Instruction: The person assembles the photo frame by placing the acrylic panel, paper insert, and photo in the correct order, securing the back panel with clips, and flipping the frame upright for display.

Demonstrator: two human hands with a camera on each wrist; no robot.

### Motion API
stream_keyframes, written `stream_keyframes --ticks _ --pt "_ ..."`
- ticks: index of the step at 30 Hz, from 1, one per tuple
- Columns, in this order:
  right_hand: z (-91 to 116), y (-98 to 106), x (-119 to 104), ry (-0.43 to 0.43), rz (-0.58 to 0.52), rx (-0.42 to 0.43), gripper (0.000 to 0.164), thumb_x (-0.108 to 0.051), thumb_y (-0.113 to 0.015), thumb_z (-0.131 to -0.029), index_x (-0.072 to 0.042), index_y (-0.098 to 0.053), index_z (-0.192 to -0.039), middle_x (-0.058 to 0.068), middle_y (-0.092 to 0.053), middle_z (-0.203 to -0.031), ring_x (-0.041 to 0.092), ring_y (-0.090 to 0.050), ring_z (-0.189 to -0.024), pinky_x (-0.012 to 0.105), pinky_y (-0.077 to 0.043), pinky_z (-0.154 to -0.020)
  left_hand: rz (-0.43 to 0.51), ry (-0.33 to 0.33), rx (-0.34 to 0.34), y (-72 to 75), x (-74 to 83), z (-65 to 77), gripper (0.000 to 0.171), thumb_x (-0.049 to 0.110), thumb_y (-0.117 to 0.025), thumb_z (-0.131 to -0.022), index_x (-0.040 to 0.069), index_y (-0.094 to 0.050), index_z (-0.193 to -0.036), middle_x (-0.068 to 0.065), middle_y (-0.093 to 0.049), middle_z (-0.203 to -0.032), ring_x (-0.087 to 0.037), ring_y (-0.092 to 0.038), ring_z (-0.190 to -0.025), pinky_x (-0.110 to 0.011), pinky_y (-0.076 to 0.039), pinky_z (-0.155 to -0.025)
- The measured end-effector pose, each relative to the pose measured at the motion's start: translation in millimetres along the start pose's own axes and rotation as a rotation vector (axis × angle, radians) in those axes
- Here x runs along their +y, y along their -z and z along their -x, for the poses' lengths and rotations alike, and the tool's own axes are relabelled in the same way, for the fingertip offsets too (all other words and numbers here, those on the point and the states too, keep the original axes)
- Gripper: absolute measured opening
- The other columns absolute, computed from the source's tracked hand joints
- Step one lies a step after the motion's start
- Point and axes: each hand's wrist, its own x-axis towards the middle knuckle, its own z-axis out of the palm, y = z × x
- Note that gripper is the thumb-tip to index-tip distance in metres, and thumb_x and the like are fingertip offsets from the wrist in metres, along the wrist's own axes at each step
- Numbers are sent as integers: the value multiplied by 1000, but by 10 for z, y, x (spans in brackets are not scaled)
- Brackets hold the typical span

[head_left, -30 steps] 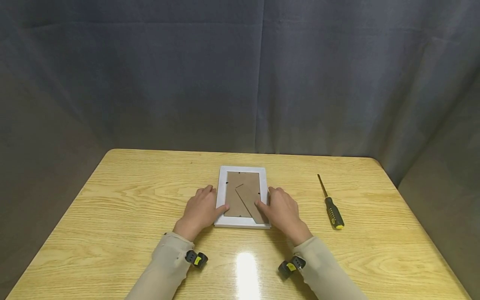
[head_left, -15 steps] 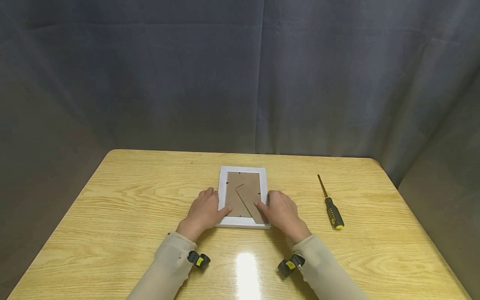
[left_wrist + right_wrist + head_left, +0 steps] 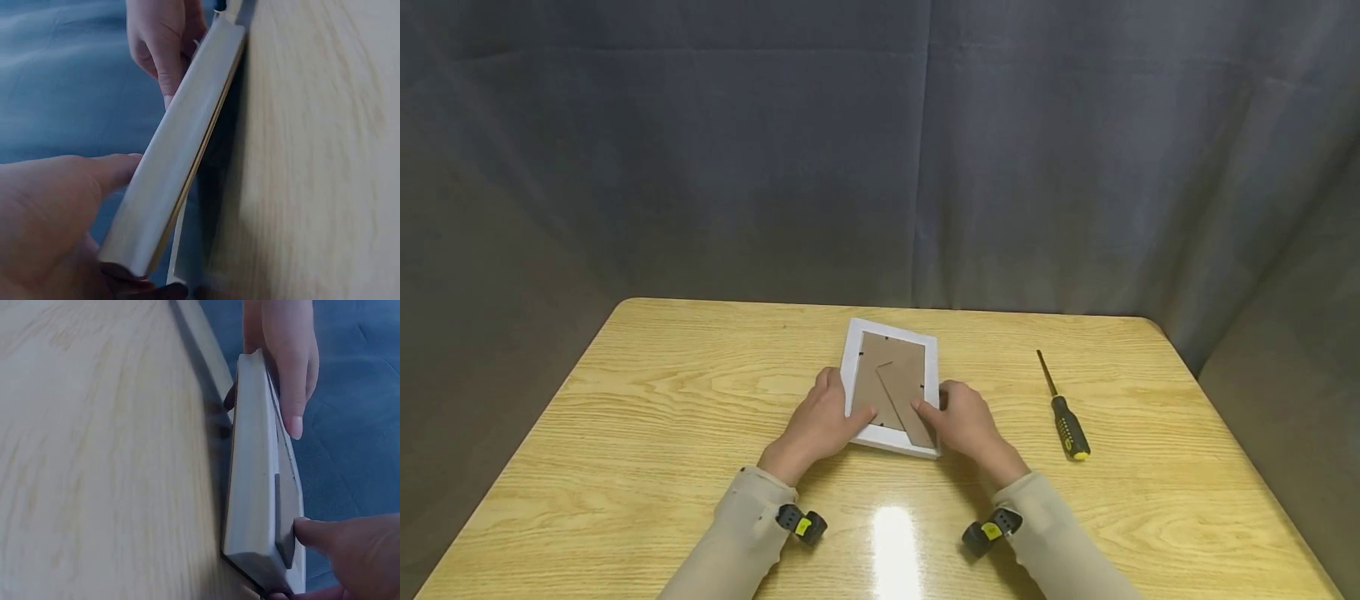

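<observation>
A white picture frame (image 3: 931,367) is held back side up between both hands, tilted with its left side raised off the table. Its brown backing board (image 3: 902,354) carries a slanted easel stand (image 3: 904,400) and small dark tabs. My left hand (image 3: 820,417) grips the left edge, thumb on top of the backing and fingers under the rim. On the opposite side my right hand (image 3: 966,421) grips the edge near the lower corner, its thumb pressing the easel stand. In the right wrist view the frame's white edge (image 3: 253,469) leans over the tabletop.
A screwdriver (image 3: 1066,425) with a black and yellow handle lies on the wooden table (image 3: 662,417) to the right of my right hand. A dark grey curtain (image 3: 737,167) hangs behind the table's far edge.
The picture frame was flat on the table; its left side has now come up and it has turned slightly clockwise. My left hand has moved right and up with it.
</observation>
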Motion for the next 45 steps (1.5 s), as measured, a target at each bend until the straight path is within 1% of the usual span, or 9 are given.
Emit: stream_keyframes --ticks 6,10,15,26,29,34,38,41,45 --pt "-16 46 -29 6 -84 15 45 -35 -66 -84 5 -62 -104 9 -62 -82 17 -53 -70 30 -46 -58 197 26 39 19 84 -20 91 40 -57 -88 -1 -4 -150 -29 -36 -143 -39 -49 -118 -49 -44 -91" --pt "-7 72 -54 0 -125 27 45 -34 -66 -84 5 -62 -107 9 -62 -85 17 -55 -72 28 -46 -57 296 11 129 14 138 -55 81 30 -58 -89 6 -10 -148 -24 -46 -132 -34 -56 -109 -47 -48 -85" --pt "5 80 -69 8 -156 30 44 -34 -66 -84 4 -63 -107 7 -61 -83 17 -56 -75 28 -45 -57 326 12 217 11 191 -82 73 23 -60 -88 8 -17 -145 -21 -54 -116 -29 -61 -92 -43 -51 -73" --pt "7 62 -50 34 -185 -2 41 -35 -66 -84 0 -64 -107 7 -62 -86 18 -61 -82 31 -48 -63 423 -53 198 75 239 -54 61 14 -52 -93 8 -16 -143 -22 -54 -115 -29 -63 -89 -40 -52 -69" --pt "29 79 -65 58 -186 20 51 -36 -64 -85 1 -59 -120 13 -62 -100 23 -61 -92 35 -51 -70 451 -62 218 98 271 -46 61 13 -52 -93 11 -17 -143 -19 -55 -114 -27 -63 -88 -38 -53 -68" --pt "116 142 -169 158 -109 148 76 -41 -61 -87 4 -35 -144 25 -43 -137 37 -42 -124 53 -35 -99 466 -87 274 145 346 -26 61 12 -54 -92 14 -21 -143 -11 -55 -110 -22 -59 -82 -36 -49 -66" --pt "218 204 -345 278 -115 245 74 -41 -59 -89 3 -36 -144 22 -38 -144 36 -34 -131 54 -28 -104 448 -118 304 189 426 10 62 12 -54 -92 15 -21 -144 -9 -55 -109 -21 -56 -80 -36 -47 -64" --pt "288 239 -467 337 -157 238 71 -44 -54 -91 3 -40 -142 21 -40 -143 35 -36 -131 51 -31 -104 418 -151 331 216 487 37 61 13 -53 -93 15 -21 -145 -10 -56 -112 -22 -58 -83 -37 -48 -62" --pt "328 262 -548 333 -219 182 71 -48 -47 -94 3 -38 -143 22 -38 -145 33 -39 -130 47 -39 -99 309 -203 376 232 571 78 59 13 -51 -94 15 -22 -145 -16 -56 -117 -25 -61 -87 -35 -50 -59"
